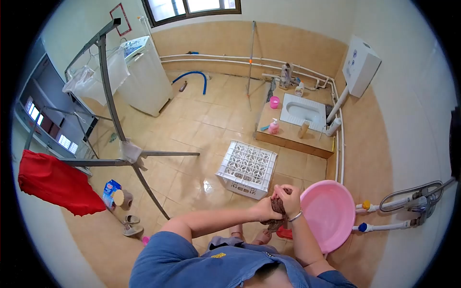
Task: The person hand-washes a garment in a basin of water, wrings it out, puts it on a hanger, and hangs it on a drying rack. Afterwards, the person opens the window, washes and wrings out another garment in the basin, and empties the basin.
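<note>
A dark brown, crumpled wet-looking cloth (277, 206) is bunched between my two hands, in front of my body. My left hand (264, 210) is closed around its lower part. Wrapped about the upper part is my right hand (289, 200), with a silvery bracelet on the wrist. Both hands touch each other or nearly so; some fingers are hidden. Just right of them stands a large pink basin (328, 213), and a white plastic crate (248, 165) sits upside down or on its side beyond them on the floor; I cannot tell which.
A metal rack (108, 91) with a red cloth (57, 182) hanging on it stands at left. Behind it is a white washing machine (143, 79). A raised squat toilet (303, 113) lies at back right. Pipes with taps (384, 223) project from the right wall. Shoes (132, 226) lie at left.
</note>
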The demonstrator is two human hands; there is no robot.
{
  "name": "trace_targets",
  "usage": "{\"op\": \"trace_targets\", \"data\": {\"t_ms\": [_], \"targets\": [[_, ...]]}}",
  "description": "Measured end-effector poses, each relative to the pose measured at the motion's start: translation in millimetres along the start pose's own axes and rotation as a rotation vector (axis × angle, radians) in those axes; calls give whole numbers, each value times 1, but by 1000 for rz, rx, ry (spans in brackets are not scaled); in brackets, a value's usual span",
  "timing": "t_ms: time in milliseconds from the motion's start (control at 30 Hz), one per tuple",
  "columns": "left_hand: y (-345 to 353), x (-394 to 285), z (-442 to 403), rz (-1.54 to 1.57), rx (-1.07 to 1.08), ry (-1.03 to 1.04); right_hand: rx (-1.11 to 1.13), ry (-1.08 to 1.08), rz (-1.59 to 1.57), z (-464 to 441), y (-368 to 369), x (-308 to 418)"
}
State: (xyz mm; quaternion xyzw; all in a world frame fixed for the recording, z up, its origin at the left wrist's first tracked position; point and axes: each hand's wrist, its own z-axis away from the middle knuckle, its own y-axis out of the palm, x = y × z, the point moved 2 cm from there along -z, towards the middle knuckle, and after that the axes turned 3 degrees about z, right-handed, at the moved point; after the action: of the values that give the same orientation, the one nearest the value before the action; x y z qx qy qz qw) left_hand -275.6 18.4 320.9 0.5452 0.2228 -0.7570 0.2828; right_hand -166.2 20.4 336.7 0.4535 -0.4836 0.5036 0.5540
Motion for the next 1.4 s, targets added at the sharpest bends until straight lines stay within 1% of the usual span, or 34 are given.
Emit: {"op": "trace_targets", "data": {"t_ms": [33, 67, 100, 167, 200, 233, 267, 300, 333, 367, 400, 433, 467, 500, 567, 600, 633, 700, 733, 767, 833, 867, 933, 967, 1033, 1067, 1100, 1167, 1200, 1233, 1267, 1300, 1333, 1400], "targets": [[-4, -4, 5, 32, -58, 58, 57, 10, -21, -2, 5, 6], [-8, -2, 3, 81, -14, 50, 113, 47, -23, -6, 6, 16], [-12, -5, 4, 117, 19, 61, 113, 47, -20, -10, 6, 18], [-21, -12, 4, 133, 12, 203, 235, 12, -190, -17, 4, 21], [-25, -23, 5, 138, 9, 210, 280, -77, -135, -24, 0, 14], [-29, -41, 9, 162, -18, 302, 285, -78, -129, -23, 3, 18], [-32, -52, 13, 185, -46, 393, 298, -123, -21, -20, 8, 25], [-41, -31, 0, 245, 6, 237, 309, -171, 89, -20, 15, 30], [-45, -26, -3, 261, -42, 321, 202, -322, 170, -21, 20, 25], [-48, -25, -6, 274, -87, 403, 200, -331, 174, -26, 24, 23], [-50, -31, -5, 271, -84, 409, 86, -322, 55, -29, 25, 21], [-50, -38, -2, 311, -84, 278, -25, -304, -64, -31, 24, 16], [-48, -39, 0, 350, -85, 145, -58, -268, -31, -35, 20, 9], [-48, -38, 1, 350, -87, 147, -55, -270, -30, -33, 22, 8], [-51, -31, -3, 654, -129, 4, -216, -184, -163, -29, 24, 7], [-53, -25, -4, 713, -209, -37, -234, -177, -3, -25, 22, 10], [-56, -22, -5, 709, -209, -33, -234, -182, -5, -20, 24, 12], [-64, -15, 0, 1166, -340, -143, -52, -360, 51, -6, 33, 21], [-68, -15, 1, 1226, -372, -143, 14, -412, 143, 2, 35, 25], [-72, -16, 1, 1288, -404, -140, 18, -417, 140, 11, 39, 32], [-74, -13, 0, 1324, -389, -40, -18, -732, 658, 29, 52, 45], [-73, -12, 0, 1323, -393, -35, -15, -737, 656, 29, 53, 41], [-67, -19, 3, 1353, -396, 1, -67, -878, 711, 28, 56, 32], [-63, -21, 3, 1374, -413, 26, -63, -880, 707, 25, 53, 25], [-51, -33, 8, 1427, -405, 25, -160, -912, 623, 20, 41, 22], [-45, -21, -3, 1541, -401, 50, -226, -927, 546, 19, 34, 24], [-40, -30, 1, 1556, -362, 99, -220, -930, 541, 20, 31, 29], [-28, -46, 8, 1562, -406, 149, -454, -801, 374, 19, 20, 34], [-24, -46, 6, 1544, -442, 189, -450, -802, 371, 17, 19, 35], [-20, -49, 4, 1543, -430, 234, -485, -749, 208, 15, 16, 34], [-18, -52, 5, 1465, -453, 298, -518, -693, 47, 14, 15, 33], [-17, -62, 9, 1386, -474, 361, -513, -695, 45, 15, 17, 34], [-16, -62, 7, 1386, -476, 366, -549, -654, -18, 17, 18, 35], [-15, -63, 6, 1208, -488, 453, -600, -581, -136, 21, 20, 40]]}}
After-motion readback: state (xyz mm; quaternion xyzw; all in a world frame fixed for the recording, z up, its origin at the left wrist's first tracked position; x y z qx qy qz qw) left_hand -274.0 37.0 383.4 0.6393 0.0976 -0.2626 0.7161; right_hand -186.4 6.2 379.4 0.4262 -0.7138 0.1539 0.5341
